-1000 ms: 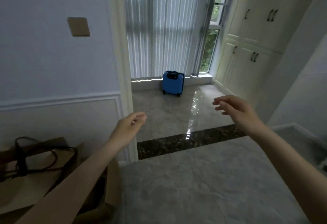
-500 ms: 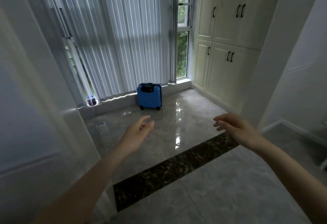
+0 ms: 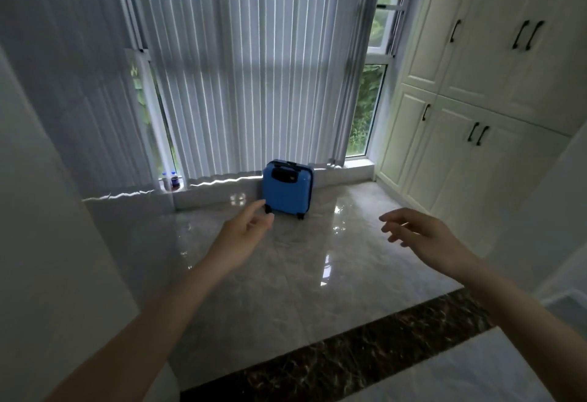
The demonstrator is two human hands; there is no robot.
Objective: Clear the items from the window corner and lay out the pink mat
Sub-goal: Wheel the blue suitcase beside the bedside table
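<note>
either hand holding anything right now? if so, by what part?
Nothing held. Left hand and right hand are both open in the air, short of the blue suitcase.

place: home, likely a bedroom | cues: panelled cupboards (image 3: 470,90); vertical blinds (image 3: 254,68); marble floor (image 3: 286,274)

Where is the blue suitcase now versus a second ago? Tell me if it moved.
No. The blue suitcase stands against the window ledge under the blinds, as before; only the camera has come closer.

Suitcase (image 3: 287,190) stands before blinds (image 3: 251,68); bottles (image 3: 171,180) left on sill; cabinets (image 3: 482,90) right.
</note>
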